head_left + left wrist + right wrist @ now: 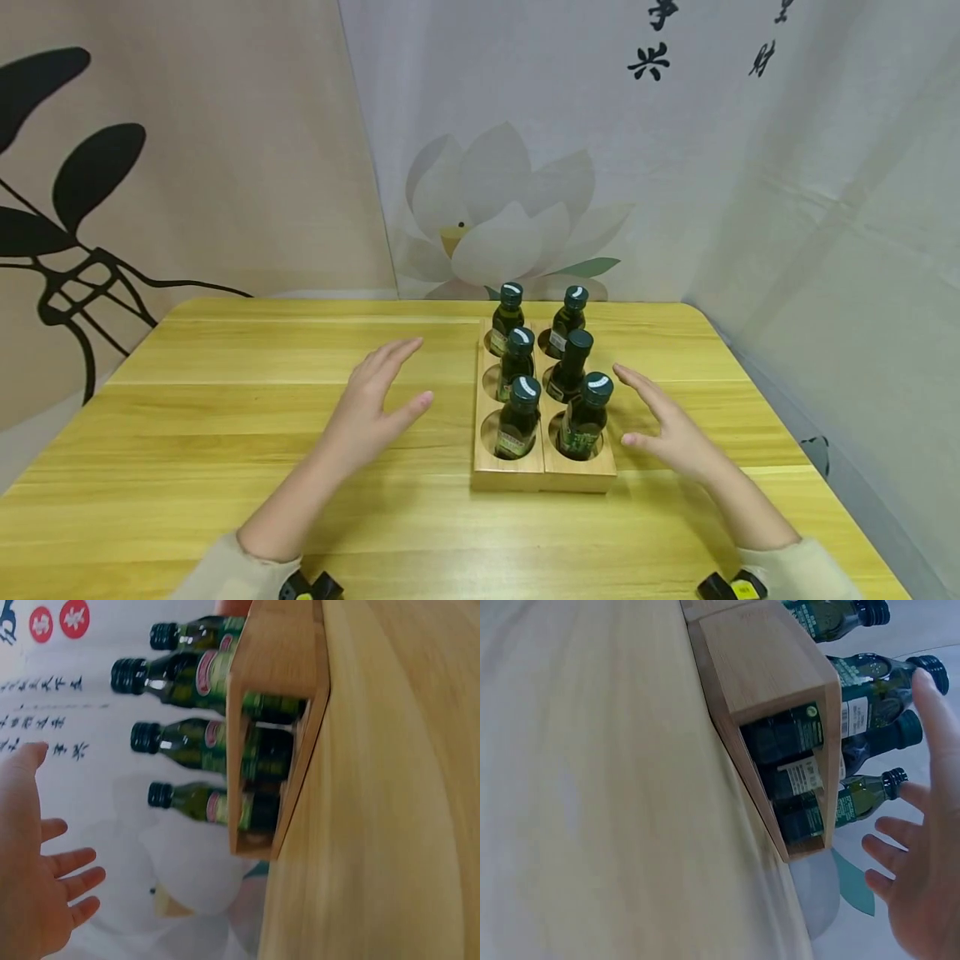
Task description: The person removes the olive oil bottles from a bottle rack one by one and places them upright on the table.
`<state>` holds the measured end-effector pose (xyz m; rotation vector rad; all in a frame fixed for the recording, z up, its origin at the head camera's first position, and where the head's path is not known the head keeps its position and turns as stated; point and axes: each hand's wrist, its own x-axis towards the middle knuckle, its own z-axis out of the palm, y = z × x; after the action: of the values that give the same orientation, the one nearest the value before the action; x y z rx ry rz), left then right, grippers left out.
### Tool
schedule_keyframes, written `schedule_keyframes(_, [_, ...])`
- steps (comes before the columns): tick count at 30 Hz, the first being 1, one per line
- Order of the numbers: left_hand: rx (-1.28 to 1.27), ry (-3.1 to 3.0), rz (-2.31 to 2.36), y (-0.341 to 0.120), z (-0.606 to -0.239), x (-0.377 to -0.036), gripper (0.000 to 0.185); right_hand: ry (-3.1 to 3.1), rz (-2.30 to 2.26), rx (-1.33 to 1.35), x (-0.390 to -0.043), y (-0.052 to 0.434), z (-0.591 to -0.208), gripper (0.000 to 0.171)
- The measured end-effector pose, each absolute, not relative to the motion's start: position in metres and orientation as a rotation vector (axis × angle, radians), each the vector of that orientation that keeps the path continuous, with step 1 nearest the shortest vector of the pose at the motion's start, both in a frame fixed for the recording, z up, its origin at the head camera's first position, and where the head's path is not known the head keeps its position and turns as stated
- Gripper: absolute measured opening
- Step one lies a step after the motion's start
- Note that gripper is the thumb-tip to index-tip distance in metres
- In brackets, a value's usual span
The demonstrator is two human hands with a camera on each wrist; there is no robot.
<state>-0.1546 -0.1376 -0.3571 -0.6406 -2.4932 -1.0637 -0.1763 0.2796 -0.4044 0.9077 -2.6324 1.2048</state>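
Printed cloth (517, 50) hangs behind your bench (360, 517). On that bench stand two wooden racks (510, 481), side by side and touching, three round holes in each. Your two hands flank them — left grip (375, 398) wide, thumb apart from the fingers, away from the left rack; right grip (678, 433) also wide, near the right rack. Six dark bottles (582, 427) stand in the racks — three per rack, one per hole. Of six dark caps (597, 389), five show a pale mark on top.
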Motion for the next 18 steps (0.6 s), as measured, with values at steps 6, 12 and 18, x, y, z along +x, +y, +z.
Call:
schedule_keyframes(6, [-0.715, -2.5, -1.123, -0.116, -0.362, -0.155, 0.067, -2.676, 1.26, 0.94, -0.172, 0.279, -0.414, 0.095])
schedule_keyframes(12, [-0.772, -2.51, -1.199, -0.096, -0.365, -0.154, 0.068, -2.678, 1.299, 0.946, -0.17, 0.282, -0.424, 0.097])
schedule_keyframes(18, [-0.806, -2.508, -1.278, -0.08, -0.367, -0.154, 0.066, -2.681, 1.337, 0.99, -0.17, 0.284, -0.433, 0.096])
